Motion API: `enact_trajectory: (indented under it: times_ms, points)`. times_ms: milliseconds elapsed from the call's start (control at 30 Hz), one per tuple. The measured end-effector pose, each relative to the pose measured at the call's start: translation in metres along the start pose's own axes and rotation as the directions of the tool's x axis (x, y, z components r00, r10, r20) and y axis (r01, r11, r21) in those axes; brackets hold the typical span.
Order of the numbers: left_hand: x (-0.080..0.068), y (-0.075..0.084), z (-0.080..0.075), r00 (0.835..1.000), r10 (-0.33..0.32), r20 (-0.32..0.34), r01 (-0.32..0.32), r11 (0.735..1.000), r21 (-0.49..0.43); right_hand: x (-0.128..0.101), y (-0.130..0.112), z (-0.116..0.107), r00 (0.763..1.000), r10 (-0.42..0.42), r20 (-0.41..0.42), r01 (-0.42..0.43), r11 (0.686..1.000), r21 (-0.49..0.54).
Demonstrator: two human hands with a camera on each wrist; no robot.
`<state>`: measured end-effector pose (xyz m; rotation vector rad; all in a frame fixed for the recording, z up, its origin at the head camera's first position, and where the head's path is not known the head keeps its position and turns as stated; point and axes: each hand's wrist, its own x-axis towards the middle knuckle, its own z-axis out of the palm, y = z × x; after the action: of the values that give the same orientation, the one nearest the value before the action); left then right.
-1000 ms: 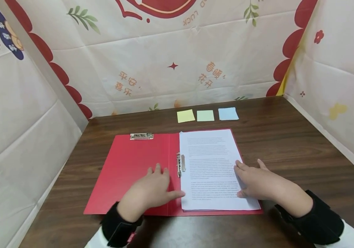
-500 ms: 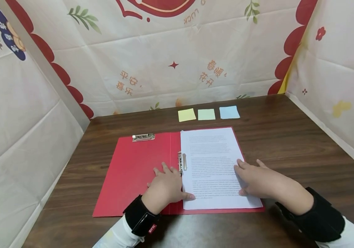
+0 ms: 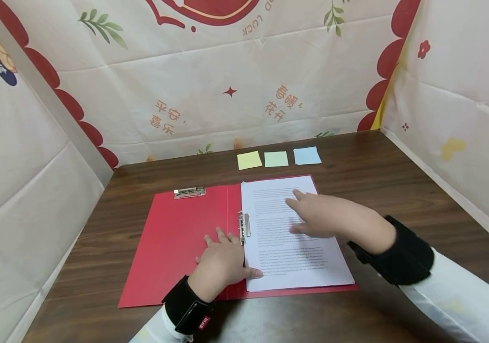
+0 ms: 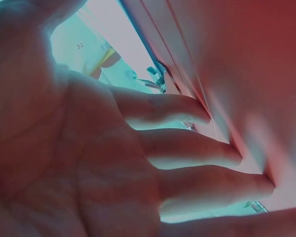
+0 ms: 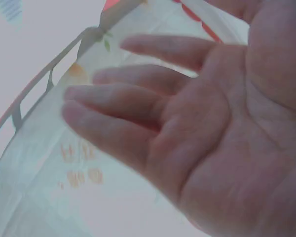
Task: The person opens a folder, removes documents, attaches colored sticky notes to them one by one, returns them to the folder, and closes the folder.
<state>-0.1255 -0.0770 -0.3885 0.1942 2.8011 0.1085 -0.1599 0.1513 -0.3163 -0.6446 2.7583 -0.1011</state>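
Note:
A red folder (image 3: 180, 224) lies spread on the table, with a stack of printed paper (image 3: 265, 257) on its right half. My left hand (image 3: 223, 264) rests by the folder's spine, fingers spread; its fingertips touch the red surface in the left wrist view, and its thumb reaches over the paper's lower left corner. Over the upper right of the page hovers my right hand (image 3: 323, 214), fingers extended and nothing in them; its shadow falls on the text below. A metal lever clip (image 3: 244, 226) sits at the spine beside the paper's left edge.
A second metal clip (image 3: 190, 192) is fixed at the top of the folder's left cover. Behind the folder lie a yellow sticky note (image 3: 249, 160), a green sticky note (image 3: 276, 158) and a blue sticky note (image 3: 307, 155). Printed white cloth (image 3: 210, 71) walls the table's back and sides.
My right hand has lifted off the paper's right edge and moved up and left over the page. My left hand went right to the spine, its thumb coming onto the paper.

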Motion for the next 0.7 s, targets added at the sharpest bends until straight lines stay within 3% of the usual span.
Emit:
enact_trajectory:
  times_ms: [167, 367, 533, 700]
  points:
    - [0.000, -0.001, 0.000, 1.000, 0.001, -0.010, -0.001, 0.999, 0.041, 0.045, -0.019, -0.007, 1.000, -0.012, 0.003, 0.012, 0.999, 0.035]
    - [-0.001, 0.000, 0.001, 1.000, 0.001, 0.015, -0.002, 0.997, 0.074, 0.086, -0.044, 0.016, 0.999, -0.023, 0.032, 0.020, 0.995, 0.094]
    - [-0.002, -0.001, 0.002, 0.999, -0.015, 0.029, 0.012, 0.997, 0.082, 0.099, -0.061, 0.028, 0.998, -0.051, 0.044, 0.047, 0.994, 0.098]
    - [-0.002, -0.003, 0.002, 1.000, 0.027, -0.014, -0.026, 0.998, 0.060, 0.100, -0.063, 0.029, 0.999, -0.021, 0.046, 0.017, 0.998, 0.067]
